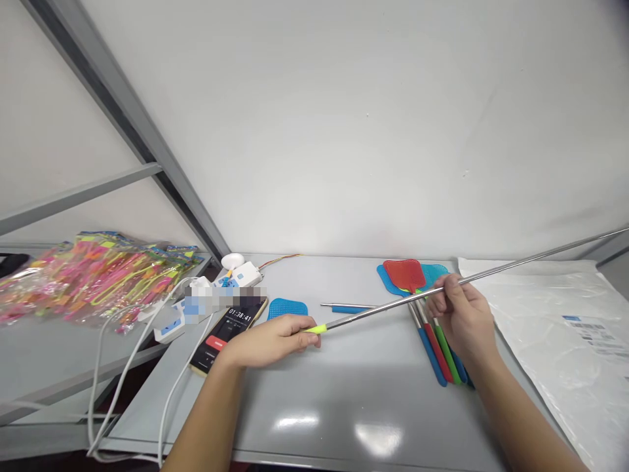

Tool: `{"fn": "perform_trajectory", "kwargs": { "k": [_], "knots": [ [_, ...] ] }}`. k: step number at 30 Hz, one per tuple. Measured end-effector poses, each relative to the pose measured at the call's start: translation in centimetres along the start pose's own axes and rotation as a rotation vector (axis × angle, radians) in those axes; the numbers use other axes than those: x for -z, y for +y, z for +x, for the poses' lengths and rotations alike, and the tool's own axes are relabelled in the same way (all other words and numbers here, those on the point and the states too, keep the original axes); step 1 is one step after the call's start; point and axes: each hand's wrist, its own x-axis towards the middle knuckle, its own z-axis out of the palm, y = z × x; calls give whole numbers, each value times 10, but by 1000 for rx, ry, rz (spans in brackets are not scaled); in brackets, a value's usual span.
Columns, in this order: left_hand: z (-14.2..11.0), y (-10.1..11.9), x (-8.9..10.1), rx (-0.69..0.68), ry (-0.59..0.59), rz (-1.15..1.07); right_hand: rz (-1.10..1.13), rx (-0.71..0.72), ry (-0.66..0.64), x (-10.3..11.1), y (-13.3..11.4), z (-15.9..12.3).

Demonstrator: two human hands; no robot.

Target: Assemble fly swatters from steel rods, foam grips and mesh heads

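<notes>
A long, thin telescopic metal rod [383,307] slants across the table, rising to the right and out of view. Its yellow-green end piece [314,330] is pinched in my left hand [275,341], which hides part of it. Farther along, my right hand [462,321] is closed around the metal shaft. Beneath and beside my right hand lie several fly swatters with blue, red and green handles [439,354]. A red mesh swatter head [403,274] rests on blue ones [435,272]. Just behind my left hand is another blue mesh head [287,308], partly covered.
A blue handle with a thin metal rod [351,308] lies mid-table. Left are a phone [228,334] showing a timer, power strips [240,275] and white cables [128,354]. Bagged colourful items [98,275] lie on the left shelf. A white plastic mailer [555,321] covers the right side.
</notes>
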Motion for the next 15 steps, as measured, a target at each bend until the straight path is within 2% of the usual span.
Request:
{"fn": "perform_trajectory", "kwargs": {
  "k": [5, 9, 13, 15],
  "knots": [
    [-10, -7, -5, 35, 57, -74, -10, 6, 33, 0, -3, 2],
    [-7, -12, -20, 52, 76, -189, -27, 8, 27, -15, 4, -8],
    [2, -7, -41, -8, 60, -294, -240, -57, -163, -38, 17, -29],
    [3, -5, -50, -39, 61, -329, -293, -115, -222, -41, 16, -33]
  ]
}}
